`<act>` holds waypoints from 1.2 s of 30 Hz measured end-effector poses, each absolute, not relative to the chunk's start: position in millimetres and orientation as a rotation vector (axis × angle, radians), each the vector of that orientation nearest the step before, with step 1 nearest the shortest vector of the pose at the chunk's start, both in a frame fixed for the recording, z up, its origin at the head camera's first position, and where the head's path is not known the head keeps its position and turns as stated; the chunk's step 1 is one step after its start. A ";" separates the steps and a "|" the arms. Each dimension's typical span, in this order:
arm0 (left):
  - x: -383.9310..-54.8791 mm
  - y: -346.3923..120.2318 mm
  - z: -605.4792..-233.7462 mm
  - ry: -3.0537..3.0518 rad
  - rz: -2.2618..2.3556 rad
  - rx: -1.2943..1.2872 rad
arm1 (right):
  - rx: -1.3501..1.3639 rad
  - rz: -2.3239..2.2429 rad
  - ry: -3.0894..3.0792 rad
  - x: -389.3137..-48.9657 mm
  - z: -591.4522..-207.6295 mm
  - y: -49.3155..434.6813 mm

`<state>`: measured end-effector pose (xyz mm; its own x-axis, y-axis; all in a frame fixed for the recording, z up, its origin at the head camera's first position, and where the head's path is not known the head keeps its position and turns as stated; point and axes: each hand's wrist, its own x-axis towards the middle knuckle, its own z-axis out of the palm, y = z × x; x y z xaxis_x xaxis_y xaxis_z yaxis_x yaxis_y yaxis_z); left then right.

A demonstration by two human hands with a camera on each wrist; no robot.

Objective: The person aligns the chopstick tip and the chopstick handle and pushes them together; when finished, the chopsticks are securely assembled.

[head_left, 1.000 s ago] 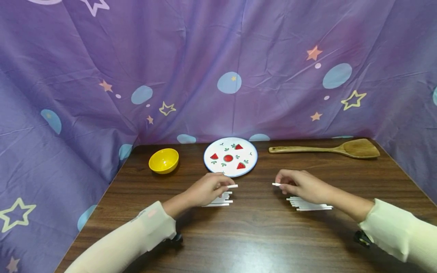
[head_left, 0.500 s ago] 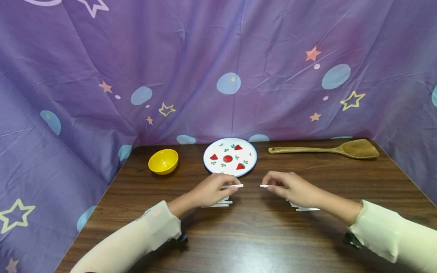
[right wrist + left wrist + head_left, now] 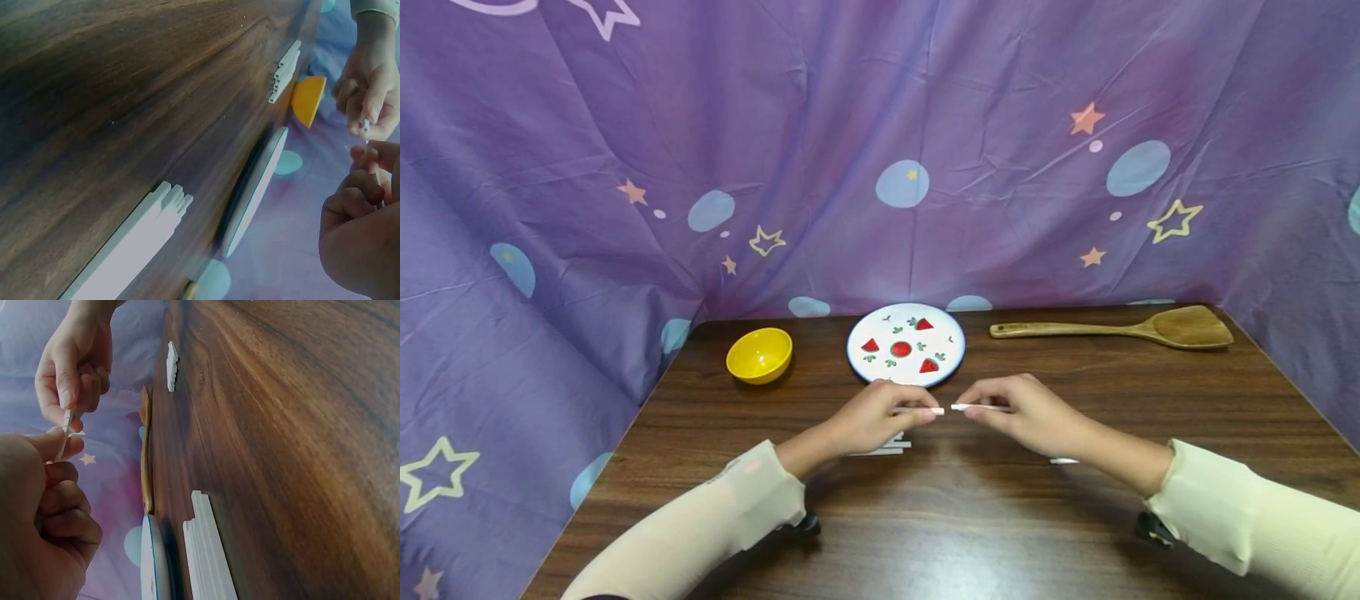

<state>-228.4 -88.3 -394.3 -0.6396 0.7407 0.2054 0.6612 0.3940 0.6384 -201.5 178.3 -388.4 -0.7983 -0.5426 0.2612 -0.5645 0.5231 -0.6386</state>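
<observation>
In the head view my left hand (image 3: 880,417) pinches a thin white stick (image 3: 937,412) between thumb and fingers, its tip pointing right. Facing it, my right hand (image 3: 1030,412) pinches another white stick (image 3: 959,407), tip pointing left. A small gap separates the two tips in the head view. Both hands are raised above the table. Under the left hand lies a bundle of white sticks (image 3: 206,550), partly hidden by that hand in the head view. A second bundle of white sticks (image 3: 131,244) lies under the right hand, which covers most of it in the head view.
Behind the hands stands a round white plate (image 3: 880,329) with red fruit pictures. To its left is a yellow bowl (image 3: 760,356). A wooden spatula (image 3: 1187,327) lies at the back right, near the purple curtain (image 3: 835,167) along the table's far edge.
Both hands have moved inward, the right hand farther to the left, so the two stick tips have come close together. The right hand now covers more of its bundle.
</observation>
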 end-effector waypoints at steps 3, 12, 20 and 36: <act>-227.8 -85.6 -394.7 2.523 1.118 1.271 | 0.989 1.170 -2.699 -200.7 -388.4 175.4; -227.2 -80.0 -392.7 2.537 1.153 1.282 | 1.025 1.151 -2.643 -199.4 -388.1 172.9; -226.8 -79.9 -392.1 2.532 1.146 1.279 | 1.030 1.176 -2.648 -199.2 -387.4 173.1; -225.9 -80.4 -392.2 2.534 1.136 1.259 | 1.074 1.212 -2.683 -198.9 -383.9 174.2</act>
